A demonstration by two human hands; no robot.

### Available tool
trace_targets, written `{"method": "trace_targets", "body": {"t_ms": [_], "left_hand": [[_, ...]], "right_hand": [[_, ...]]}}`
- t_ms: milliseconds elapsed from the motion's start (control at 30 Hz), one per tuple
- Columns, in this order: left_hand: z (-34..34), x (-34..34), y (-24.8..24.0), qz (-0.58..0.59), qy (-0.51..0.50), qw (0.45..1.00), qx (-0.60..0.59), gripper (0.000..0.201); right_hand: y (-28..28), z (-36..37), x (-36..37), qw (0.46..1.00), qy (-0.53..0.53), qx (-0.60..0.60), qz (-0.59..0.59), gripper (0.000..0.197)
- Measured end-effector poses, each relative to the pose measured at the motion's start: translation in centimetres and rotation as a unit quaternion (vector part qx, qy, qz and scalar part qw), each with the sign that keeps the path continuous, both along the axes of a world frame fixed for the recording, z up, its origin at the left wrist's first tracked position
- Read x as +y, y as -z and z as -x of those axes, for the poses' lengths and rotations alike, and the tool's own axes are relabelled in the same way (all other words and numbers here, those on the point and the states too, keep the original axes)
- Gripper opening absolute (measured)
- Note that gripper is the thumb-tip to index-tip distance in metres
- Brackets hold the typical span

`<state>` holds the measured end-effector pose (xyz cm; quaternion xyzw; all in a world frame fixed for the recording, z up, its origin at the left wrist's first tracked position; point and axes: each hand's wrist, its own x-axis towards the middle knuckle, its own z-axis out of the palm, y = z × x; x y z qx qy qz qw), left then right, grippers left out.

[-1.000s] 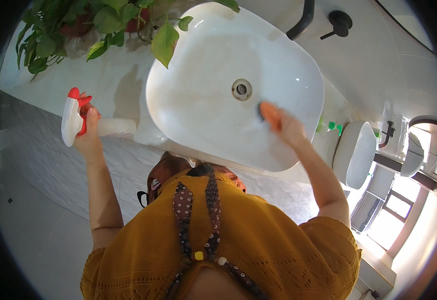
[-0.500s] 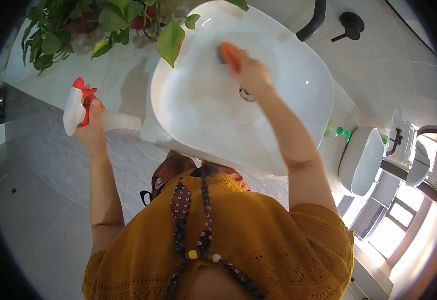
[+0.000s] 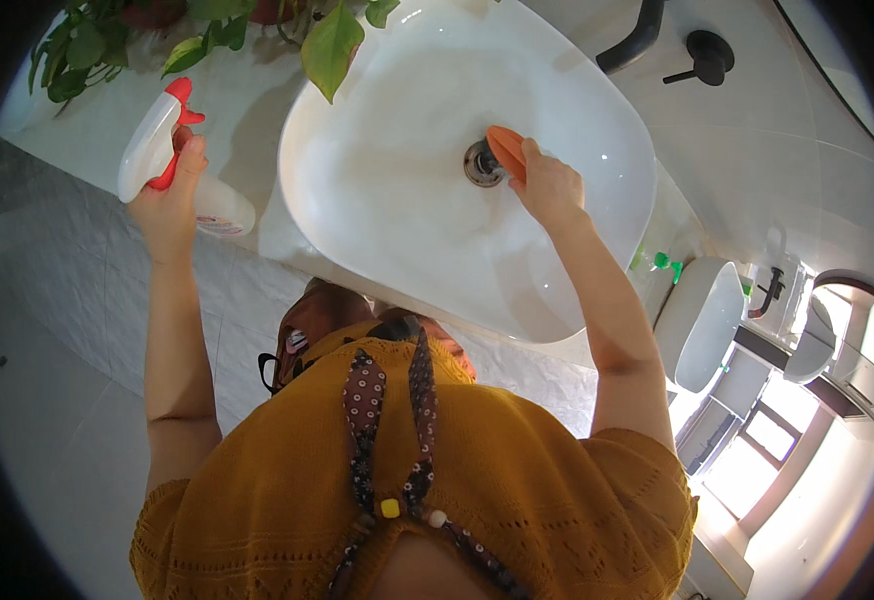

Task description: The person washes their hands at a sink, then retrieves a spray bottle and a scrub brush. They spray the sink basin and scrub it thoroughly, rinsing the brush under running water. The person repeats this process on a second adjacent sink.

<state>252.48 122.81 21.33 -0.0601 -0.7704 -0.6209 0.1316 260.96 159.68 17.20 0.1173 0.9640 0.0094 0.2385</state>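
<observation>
Fingers of right hand (image 3: 551, 190) closed on an orange oval scrub brush (image 3: 506, 150), its bristle side at the round metal drain (image 3: 481, 163) of a glossy white ceramic basin (image 3: 407, 215). Left hand (image 3: 169, 215) wrapped round the neck of a tilted white plastic spray bottle with red trigger (image 3: 222, 206). Pale smooth counter (image 3: 242, 95), shadowed left of basin; trailing green plant (image 3: 333, 50) overhead. Matte-black wall spout (image 3: 633, 42); far right, second white basin (image 3: 702, 325), bright window (image 3: 752, 470).

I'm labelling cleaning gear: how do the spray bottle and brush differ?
The bottle is white and red; the brush is orange. The bottle is larger than the brush. The left hand holds the bottle outside the basin; the right hand holds the brush inside, at the drain. Both are held.
</observation>
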Motion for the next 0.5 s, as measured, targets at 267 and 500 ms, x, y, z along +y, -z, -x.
{"method": "trace_targets", "body": {"t_ms": [267, 500], "left_hand": [[-0.5, -1.9, 0.8, -0.027, -0.023, 0.998, 0.042, 0.027], [-1.3, -2.1, 0.8, -0.016, -0.015, 0.997, 0.074, 0.031]], "right_hand": [[-0.5, 0.2, -0.7, 0.999, -0.020, -0.016, -0.023, 0.041], [-0.7, -1.9, -0.1, 0.999, -0.033, -0.034, -0.027, 0.050]]}}
